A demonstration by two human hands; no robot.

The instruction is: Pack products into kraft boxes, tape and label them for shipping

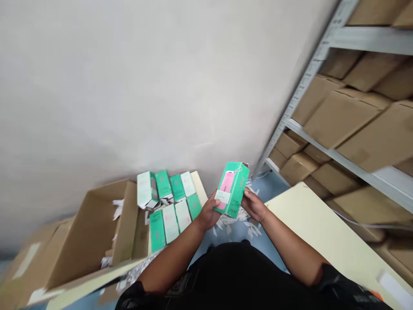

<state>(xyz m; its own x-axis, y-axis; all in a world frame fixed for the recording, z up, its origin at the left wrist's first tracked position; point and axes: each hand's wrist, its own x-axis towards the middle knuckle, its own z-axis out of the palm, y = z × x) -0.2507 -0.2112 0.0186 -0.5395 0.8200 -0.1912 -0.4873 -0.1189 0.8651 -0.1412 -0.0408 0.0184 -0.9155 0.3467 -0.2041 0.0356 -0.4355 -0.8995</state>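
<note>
One green box [236, 196], printed with a pink device, is held before the torso, its lower left gripped by the left hand [209, 210], its right edge by the curled right hand [253, 206]. White scraps [118, 209] are contained in an open cardboard carton [125, 228]; brown cartons [346, 116] are stacked on metal shelving [371, 39].

Head-worn view looks forward and down; blurred right-hand shelves [371, 40] seem near.
</note>
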